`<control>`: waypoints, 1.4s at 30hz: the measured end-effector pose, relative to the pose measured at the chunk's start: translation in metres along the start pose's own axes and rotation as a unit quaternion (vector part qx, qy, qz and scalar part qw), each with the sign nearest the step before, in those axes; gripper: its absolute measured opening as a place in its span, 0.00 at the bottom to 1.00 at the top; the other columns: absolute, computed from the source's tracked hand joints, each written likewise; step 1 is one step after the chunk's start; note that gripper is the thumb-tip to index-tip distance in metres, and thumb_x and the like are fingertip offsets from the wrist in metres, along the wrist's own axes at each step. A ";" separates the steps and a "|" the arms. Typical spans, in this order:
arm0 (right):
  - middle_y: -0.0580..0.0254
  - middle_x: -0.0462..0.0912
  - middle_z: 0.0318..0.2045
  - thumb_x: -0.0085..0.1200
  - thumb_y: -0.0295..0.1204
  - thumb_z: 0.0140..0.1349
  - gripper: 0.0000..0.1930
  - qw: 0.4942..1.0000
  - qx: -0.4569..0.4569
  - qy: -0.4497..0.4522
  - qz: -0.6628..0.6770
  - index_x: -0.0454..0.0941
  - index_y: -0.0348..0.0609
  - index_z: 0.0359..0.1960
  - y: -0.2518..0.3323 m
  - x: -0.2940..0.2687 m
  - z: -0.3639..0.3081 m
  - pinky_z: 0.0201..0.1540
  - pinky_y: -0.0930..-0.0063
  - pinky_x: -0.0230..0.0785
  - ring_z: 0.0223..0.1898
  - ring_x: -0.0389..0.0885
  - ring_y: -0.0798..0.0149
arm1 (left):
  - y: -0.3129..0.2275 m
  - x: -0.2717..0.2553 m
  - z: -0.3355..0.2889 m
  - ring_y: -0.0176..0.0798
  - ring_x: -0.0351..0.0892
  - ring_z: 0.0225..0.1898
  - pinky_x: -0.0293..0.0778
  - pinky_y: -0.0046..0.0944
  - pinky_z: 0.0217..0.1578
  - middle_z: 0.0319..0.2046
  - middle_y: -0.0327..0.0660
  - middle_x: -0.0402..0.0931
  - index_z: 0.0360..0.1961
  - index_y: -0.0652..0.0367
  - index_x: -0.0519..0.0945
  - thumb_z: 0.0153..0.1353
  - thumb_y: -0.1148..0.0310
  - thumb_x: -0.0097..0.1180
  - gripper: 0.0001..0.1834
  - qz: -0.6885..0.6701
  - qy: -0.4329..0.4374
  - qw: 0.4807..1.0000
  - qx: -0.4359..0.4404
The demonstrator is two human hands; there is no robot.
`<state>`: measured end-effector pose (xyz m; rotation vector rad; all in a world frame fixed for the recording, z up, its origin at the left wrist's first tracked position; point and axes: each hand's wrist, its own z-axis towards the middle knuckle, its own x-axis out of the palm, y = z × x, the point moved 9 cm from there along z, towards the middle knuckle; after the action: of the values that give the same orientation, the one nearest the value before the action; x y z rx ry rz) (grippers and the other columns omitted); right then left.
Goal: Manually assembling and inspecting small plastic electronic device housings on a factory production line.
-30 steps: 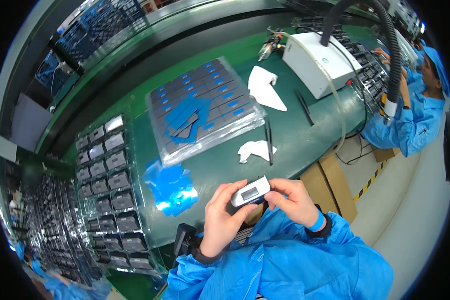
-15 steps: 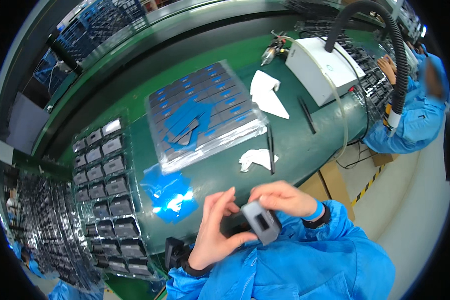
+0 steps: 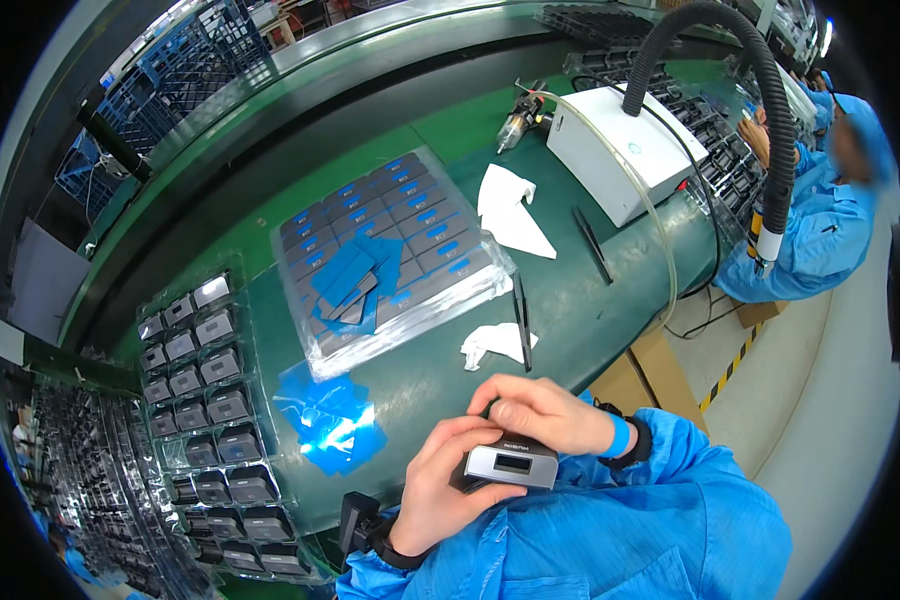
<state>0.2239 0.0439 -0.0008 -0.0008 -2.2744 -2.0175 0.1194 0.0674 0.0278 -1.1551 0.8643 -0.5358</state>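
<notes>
Left hand (image 3: 442,490) is partly closed around one end of a small grey device (image 3: 513,465), its thumb along the lower edge and its fingers bent over the top. Right hand (image 3: 548,418) is curled at the device's upper edge, thumb and forefinger close together; whether it pinches anything cannot be told, since the fingertips are partly hidden. The device is held in front of the person's blue jacket (image 3: 610,530), just off the near edge of the green bench (image 3: 570,335), with its silvery face and dark window toward the viewer. A blue band (image 3: 619,437) circles the right wrist. To the left on the bench lie shiny blue film sheets (image 3: 325,425), and beyond them stand rows of grey cases (image 3: 228,402). Farther back, loose blue pieces (image 3: 348,268) rest on a plastic-wrapped tray (image 3: 415,333). Black tweezers (image 3: 523,325) lie against a crumpled white cloth (image 3: 490,345). At the back right sits a white box (image 3: 625,150), and past it a co-worker in blue (image 3: 810,245).
</notes>
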 end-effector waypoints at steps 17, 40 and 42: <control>0.60 0.74 0.38 0.52 0.20 0.44 0.14 0.698 -0.229 -0.091 -0.672 0.74 0.40 0.37 0.031 -0.086 -0.001 0.42 0.68 0.70 0.39 0.73 0.59 | 0.042 -0.026 -0.011 0.40 0.73 0.47 0.68 0.36 0.51 0.45 0.45 0.72 0.50 0.64 0.74 0.34 0.79 0.73 0.35 0.004 -0.195 0.976 -0.094; 0.43 0.75 0.39 0.54 0.27 0.58 0.17 0.635 -0.464 -0.607 -0.116 0.60 0.39 0.43 0.069 -0.124 -0.270 0.36 0.72 0.77 0.33 0.79 0.61 | -0.079 0.214 0.162 0.52 0.77 0.41 0.73 0.42 0.43 0.38 0.49 0.76 0.42 0.65 0.78 0.41 0.66 0.70 0.26 0.041 0.066 0.989 0.129; 0.44 0.75 0.39 0.55 0.27 0.57 0.18 0.606 -0.448 -0.649 -0.106 0.60 0.39 0.44 0.060 -0.132 -0.293 0.35 0.74 0.77 0.33 0.78 0.62 | -0.073 0.238 0.181 0.51 0.77 0.41 0.73 0.42 0.43 0.38 0.49 0.76 0.42 0.66 0.78 0.40 0.65 0.70 0.27 0.035 0.068 0.991 0.106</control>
<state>0.3812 -0.2303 0.0830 -1.8653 -0.9422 -3.6956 0.4084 -0.0361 0.0495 -0.8988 0.9375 -0.6372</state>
